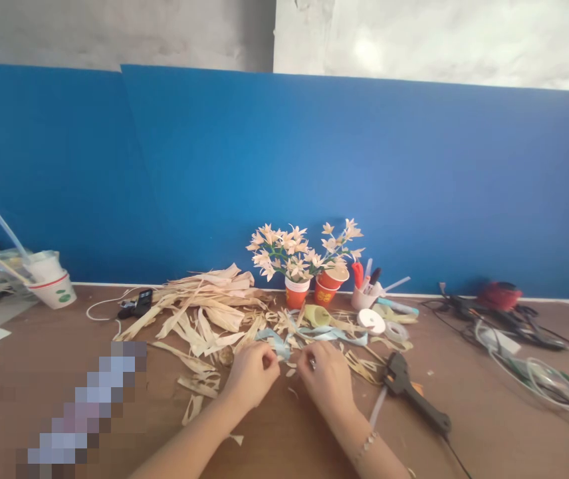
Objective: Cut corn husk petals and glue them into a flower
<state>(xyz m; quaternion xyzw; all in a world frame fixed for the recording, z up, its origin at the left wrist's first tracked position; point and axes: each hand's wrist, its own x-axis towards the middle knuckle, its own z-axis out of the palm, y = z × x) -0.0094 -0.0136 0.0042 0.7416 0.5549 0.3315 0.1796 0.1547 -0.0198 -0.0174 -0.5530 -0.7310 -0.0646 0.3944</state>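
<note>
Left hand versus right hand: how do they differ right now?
The right hand has a bracelet on its arm; the left hand shows none. The left hand is closer to the pale leaf pile, the right hand to the dark glue gun. Both are ungloved with fingers curled; whether either grips anything is unclear.

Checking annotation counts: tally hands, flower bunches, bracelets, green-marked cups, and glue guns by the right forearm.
Hands, left hand and right hand: 2
Flower bunches: 2
Bracelet: 1
Green-marked cup: 1
Glue gun: 1
Total: 7
</note>
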